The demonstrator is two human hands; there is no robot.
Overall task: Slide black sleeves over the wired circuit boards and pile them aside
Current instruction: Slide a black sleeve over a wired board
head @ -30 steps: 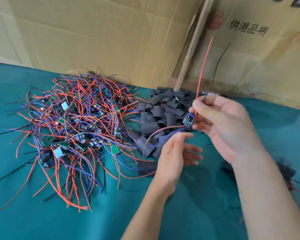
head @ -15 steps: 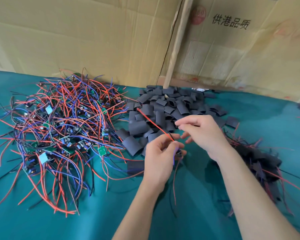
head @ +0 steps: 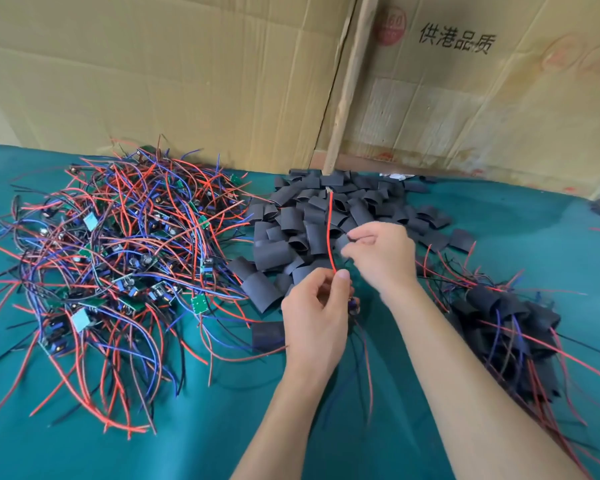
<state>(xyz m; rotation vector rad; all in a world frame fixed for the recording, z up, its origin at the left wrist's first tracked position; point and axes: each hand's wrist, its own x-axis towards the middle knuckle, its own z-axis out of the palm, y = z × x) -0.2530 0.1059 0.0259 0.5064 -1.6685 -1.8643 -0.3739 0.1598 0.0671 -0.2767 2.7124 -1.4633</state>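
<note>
While left hand [head: 314,315] pinches the red wire [head: 329,233], right hand [head: 378,252] grips a sleeve [head: 342,242]; next, thread it on.

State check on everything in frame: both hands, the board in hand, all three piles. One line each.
left hand: pinches the red wire, board below its fingers
right hand: pinches a black sleeve
red wire: upright, free end up
black sleeve: held beside the wire, not yet threaded
sleeve pile: loose, empty
bare board pile: tangled, unsleeved
finished pile: sleeved, right side
</note>
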